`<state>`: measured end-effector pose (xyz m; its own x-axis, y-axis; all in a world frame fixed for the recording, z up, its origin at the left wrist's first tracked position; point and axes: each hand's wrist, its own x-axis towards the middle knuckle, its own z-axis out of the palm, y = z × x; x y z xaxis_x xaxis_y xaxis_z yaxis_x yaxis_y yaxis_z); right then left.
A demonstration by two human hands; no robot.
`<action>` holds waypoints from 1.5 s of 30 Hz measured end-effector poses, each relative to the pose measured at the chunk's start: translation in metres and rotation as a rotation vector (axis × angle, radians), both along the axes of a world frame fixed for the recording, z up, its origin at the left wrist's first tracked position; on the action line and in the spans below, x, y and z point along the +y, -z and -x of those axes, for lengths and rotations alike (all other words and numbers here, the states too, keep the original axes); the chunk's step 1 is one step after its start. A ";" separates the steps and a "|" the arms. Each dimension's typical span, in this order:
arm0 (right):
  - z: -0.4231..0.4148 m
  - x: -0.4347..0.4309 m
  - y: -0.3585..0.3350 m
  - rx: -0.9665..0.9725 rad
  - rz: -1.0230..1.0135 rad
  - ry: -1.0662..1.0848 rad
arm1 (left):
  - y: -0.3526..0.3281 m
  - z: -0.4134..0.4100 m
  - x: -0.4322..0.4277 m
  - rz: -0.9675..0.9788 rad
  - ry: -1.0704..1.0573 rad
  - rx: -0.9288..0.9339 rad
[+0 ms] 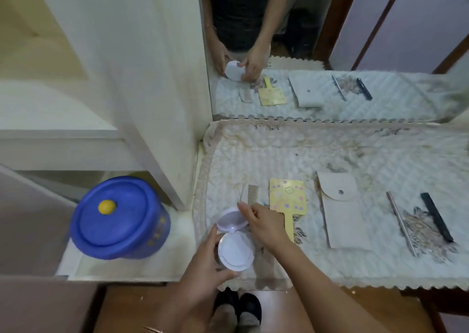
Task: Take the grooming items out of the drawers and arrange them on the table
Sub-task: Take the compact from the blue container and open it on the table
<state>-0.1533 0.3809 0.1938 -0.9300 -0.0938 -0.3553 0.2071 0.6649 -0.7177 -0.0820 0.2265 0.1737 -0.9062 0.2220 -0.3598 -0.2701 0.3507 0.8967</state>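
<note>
Left grip around open compact

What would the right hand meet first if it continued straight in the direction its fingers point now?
Probably the small comb. The right hand has its fingers on the open lid of the compact, pointing up-left across the cloth. The comb lies just beyond the fingertips, though depth is hard to judge.

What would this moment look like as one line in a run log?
left hand: holds compact, lid open | right hand: at lid | laid out on table: comb, yellow hand mirror, pouch
</note>
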 end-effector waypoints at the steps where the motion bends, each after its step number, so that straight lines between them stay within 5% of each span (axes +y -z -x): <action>1: 0.004 -0.004 -0.001 -0.004 -0.003 0.013 | 0.002 0.002 -0.002 0.039 -0.018 0.010; 7: 0.020 -0.015 -0.004 0.012 -0.023 0.072 | 0.008 0.016 -0.011 0.363 0.043 0.143; 21: 0.025 -0.006 0.004 0.095 0.083 -0.069 | 0.005 0.030 -0.005 0.452 0.008 0.206; 35: 0.062 -0.006 0.007 0.083 0.059 0.089 | 0.003 0.065 -0.005 0.404 0.065 0.159; 45: 0.006 0.018 0.046 0.241 -0.535 -0.234 | 0.013 0.071 -0.005 0.434 0.092 0.227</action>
